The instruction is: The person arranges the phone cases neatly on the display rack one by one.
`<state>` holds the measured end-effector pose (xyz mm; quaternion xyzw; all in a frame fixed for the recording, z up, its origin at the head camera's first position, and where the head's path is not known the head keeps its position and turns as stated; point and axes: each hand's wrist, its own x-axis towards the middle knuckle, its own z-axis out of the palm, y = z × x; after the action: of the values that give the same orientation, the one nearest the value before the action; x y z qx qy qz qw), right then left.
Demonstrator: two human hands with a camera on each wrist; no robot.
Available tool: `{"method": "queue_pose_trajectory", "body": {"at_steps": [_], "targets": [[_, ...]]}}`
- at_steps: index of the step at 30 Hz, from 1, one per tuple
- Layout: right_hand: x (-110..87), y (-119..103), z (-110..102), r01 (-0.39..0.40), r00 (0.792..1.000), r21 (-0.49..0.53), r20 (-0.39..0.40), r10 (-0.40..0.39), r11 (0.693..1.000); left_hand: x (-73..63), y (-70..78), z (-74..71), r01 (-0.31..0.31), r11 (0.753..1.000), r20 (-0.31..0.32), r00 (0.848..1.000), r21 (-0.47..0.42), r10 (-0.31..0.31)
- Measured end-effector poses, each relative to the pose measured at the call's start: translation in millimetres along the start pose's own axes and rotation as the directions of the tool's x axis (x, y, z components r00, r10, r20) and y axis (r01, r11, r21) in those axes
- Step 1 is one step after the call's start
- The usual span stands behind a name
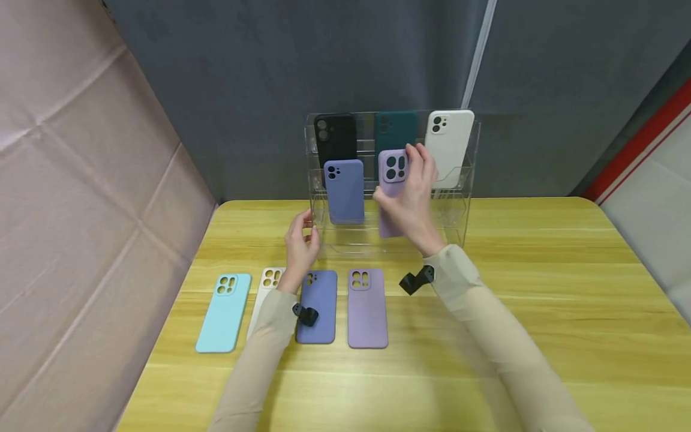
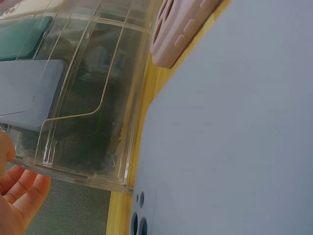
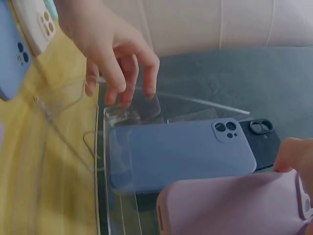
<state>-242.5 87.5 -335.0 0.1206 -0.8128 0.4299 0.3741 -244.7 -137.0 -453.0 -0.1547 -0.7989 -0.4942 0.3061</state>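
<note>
At the centre of the head view, the lilac phone case (image 1: 393,188) stands upright in the right hand (image 1: 412,201), well apart from the left hand (image 1: 301,246). It is at the front of the clear stand (image 1: 456,207), just right of a blue-violet case (image 1: 345,192) on the lower tier. The upper tier holds 3 cases: black (image 1: 336,141), dark green (image 1: 396,133) and white (image 1: 449,147).

Only the head view takes in all 4 cases on the table (image 1: 540,288), lower left to centre: turquoise (image 1: 223,318), cream (image 1: 261,300), a 2nd blue-violet (image 1: 324,312) and a 2nd lilac (image 1: 367,318). The left wrist view adds a thumb and fingers at the stand's side edge, lower left; the right wrist view adds the bent fingers of that hand, top centre, above the stand's side.

The right hand is clamped on the lilac phone case, thumb on 1 side, fingers on the other. The left hand's thumb and fingers are parted; whether they pinch the stand, I cannot tell.
</note>
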Motion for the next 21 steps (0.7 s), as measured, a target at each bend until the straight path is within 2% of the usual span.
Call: {"method": "queue_pose_trajectory", "body": {"at_steps": [6, 11, 21], "targets": [[12.1, 6.4, 11.3, 0.002, 0.998, -0.025, -0.059, -0.004, 1.000, 0.2, -0.7, 0.4, 0.000, 1.000, 0.001, 1.000, 0.005, 0.000], [13.9, 14.0, 20.5, -0.013, 0.994, -0.022, -0.113, 0.010, 1.000, 0.0, -1.3, 0.3, -0.001, 1.000, -0.004, 1.000, 0.002, 0.001], [15.9, 22.7, 36.6, 0.045, 0.975, -0.018, -0.218, -0.048, 0.999, 0.6, -1.5, -1.5, 0.009, 1.000, 0.012, 1.000, -0.003, -0.009]]}}
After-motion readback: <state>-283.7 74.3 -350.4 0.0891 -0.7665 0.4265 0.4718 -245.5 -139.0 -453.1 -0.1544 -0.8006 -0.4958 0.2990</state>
